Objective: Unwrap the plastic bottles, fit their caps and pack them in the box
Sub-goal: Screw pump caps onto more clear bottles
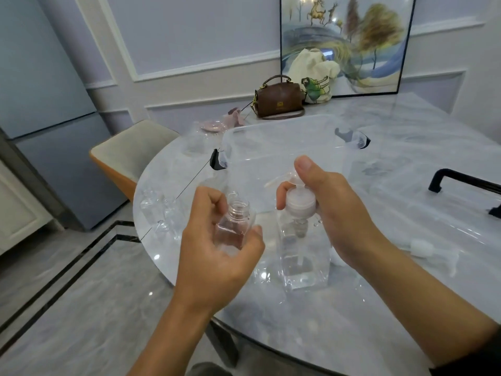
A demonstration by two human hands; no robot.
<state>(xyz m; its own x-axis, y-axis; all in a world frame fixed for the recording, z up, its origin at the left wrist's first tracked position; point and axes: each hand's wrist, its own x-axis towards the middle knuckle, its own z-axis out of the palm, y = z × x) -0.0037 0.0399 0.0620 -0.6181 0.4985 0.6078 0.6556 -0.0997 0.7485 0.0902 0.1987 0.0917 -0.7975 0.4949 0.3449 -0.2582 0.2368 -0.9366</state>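
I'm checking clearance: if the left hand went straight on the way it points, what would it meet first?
Probably the near wall of the clear box, just beyond the left hand and its uncapped bottle; depth is unclear.

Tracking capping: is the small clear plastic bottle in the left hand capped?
No, the small clear plastic bottle shows a bare threaded neck.

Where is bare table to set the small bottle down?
Bare: near edge of the table, in front of the standing bottle; also between the box and the painting. Crowded: wrapped bottles at left, loose pump at right.
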